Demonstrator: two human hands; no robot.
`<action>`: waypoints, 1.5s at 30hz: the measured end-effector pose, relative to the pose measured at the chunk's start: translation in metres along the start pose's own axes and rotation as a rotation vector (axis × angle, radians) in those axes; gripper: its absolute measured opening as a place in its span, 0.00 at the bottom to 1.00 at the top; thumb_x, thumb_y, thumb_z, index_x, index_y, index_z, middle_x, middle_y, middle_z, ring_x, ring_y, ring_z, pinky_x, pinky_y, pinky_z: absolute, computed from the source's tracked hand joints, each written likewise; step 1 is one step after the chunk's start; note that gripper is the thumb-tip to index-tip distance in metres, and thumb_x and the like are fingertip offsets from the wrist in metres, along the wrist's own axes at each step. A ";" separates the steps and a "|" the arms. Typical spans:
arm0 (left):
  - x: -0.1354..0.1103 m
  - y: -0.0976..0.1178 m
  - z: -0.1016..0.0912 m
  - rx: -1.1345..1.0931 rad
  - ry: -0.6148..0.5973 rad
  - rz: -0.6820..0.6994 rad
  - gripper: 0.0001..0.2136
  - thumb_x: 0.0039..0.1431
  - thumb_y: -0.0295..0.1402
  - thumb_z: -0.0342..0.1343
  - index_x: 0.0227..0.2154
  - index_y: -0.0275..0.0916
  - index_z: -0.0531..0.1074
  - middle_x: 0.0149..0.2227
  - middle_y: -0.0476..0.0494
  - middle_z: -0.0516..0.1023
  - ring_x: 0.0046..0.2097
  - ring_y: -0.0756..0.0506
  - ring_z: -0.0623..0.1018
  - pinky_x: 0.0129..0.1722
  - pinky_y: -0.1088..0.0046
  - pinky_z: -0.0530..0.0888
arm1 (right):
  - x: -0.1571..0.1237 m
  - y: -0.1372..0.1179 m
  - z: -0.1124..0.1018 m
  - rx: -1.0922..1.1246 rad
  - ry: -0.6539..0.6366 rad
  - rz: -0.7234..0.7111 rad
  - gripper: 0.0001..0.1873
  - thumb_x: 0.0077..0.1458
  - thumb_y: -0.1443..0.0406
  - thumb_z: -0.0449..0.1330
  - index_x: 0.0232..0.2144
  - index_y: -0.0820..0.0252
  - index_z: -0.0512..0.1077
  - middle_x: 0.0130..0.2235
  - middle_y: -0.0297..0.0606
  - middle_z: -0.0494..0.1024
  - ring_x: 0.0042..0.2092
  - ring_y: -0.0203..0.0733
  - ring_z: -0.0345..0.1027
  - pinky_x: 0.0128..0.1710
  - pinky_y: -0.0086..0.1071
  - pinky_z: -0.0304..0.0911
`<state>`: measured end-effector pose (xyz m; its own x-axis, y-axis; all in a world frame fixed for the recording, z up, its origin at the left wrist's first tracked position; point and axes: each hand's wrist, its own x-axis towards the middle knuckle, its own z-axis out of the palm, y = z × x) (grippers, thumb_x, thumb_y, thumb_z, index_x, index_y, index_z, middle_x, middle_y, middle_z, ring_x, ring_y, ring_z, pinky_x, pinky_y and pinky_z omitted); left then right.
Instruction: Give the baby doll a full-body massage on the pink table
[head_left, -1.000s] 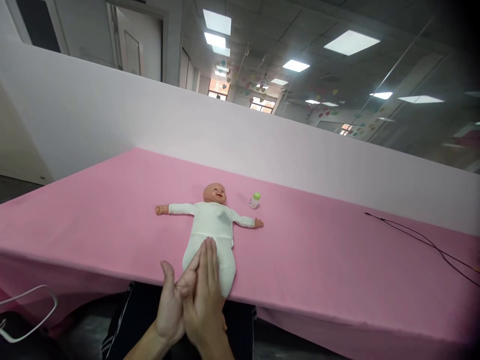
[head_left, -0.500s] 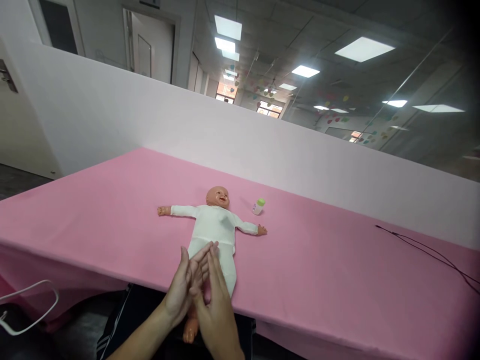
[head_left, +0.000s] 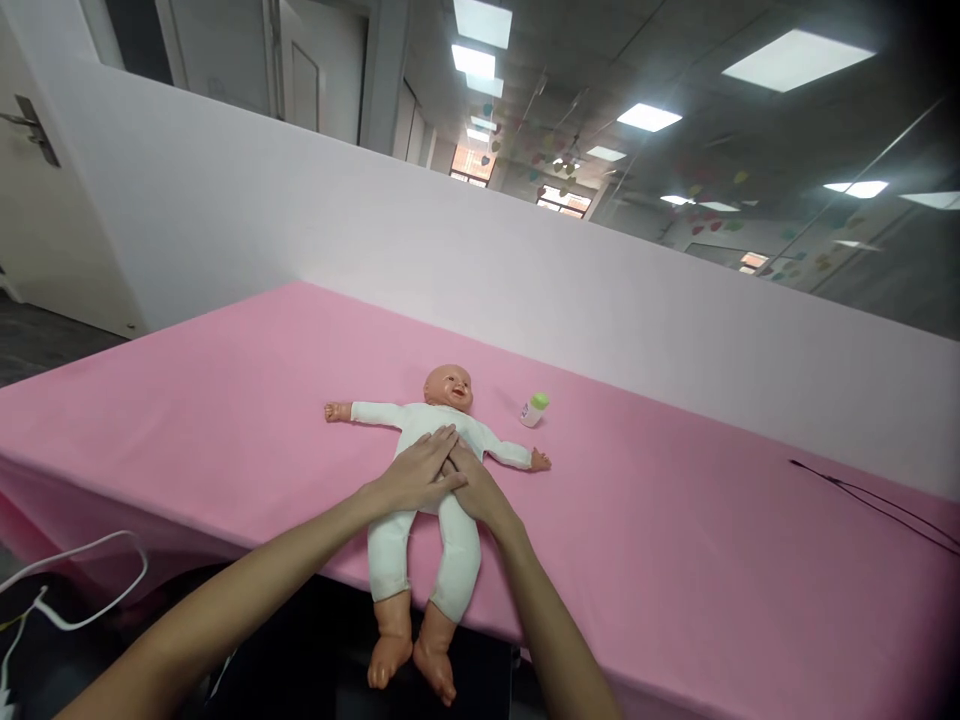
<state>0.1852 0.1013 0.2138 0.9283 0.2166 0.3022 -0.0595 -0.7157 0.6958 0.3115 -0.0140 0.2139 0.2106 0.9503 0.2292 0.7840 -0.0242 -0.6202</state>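
A baby doll (head_left: 431,520) in a white suit lies on its back on the pink table (head_left: 225,400), arms spread wide, its bare feet hanging over the near edge. My left hand (head_left: 416,475) lies flat on the doll's belly, fingers stretched out. My right hand (head_left: 472,485) rests on the belly too, partly under the left hand's fingertips. Neither hand holds anything.
A small white bottle with a green cap (head_left: 533,409) lies right of the doll's head. A black cable (head_left: 870,495) runs over the table's right side. A white cable (head_left: 82,575) hangs by the floor at left. A white partition (head_left: 300,230) stands behind the table.
Both hands were pressed palm to palm near the table's edge. They have parted, reached forward and come down flat on the doll's belly. The doll's legs and feet now show.
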 end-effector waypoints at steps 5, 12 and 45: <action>0.008 -0.023 -0.006 0.071 -0.059 -0.125 0.40 0.69 0.59 0.36 0.73 0.35 0.47 0.75 0.37 0.40 0.75 0.38 0.40 0.73 0.54 0.41 | 0.003 0.036 0.006 -0.039 0.125 0.231 0.43 0.69 0.43 0.42 0.74 0.64 0.43 0.76 0.45 0.39 0.76 0.49 0.30 0.74 0.50 0.31; -0.016 -0.043 -0.023 -0.023 -0.108 -0.247 0.44 0.68 0.60 0.40 0.74 0.33 0.39 0.75 0.36 0.30 0.75 0.35 0.33 0.72 0.51 0.39 | -0.036 0.024 0.001 0.080 0.038 0.409 0.46 0.68 0.40 0.42 0.75 0.59 0.34 0.76 0.37 0.29 0.76 0.45 0.21 0.74 0.49 0.27; -0.031 -0.008 -0.007 -0.132 -0.081 -0.156 0.39 0.68 0.57 0.44 0.73 0.37 0.50 0.75 0.38 0.39 0.75 0.37 0.38 0.73 0.52 0.41 | -0.031 -0.012 0.004 -0.044 -0.122 0.205 0.40 0.71 0.48 0.41 0.74 0.62 0.38 0.76 0.42 0.34 0.76 0.46 0.25 0.74 0.50 0.31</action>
<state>0.1539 0.1053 0.2030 0.9560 0.2606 0.1344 0.0451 -0.5835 0.8109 0.2936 -0.0420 0.2113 0.2982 0.9545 0.0083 0.7577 -0.2314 -0.6102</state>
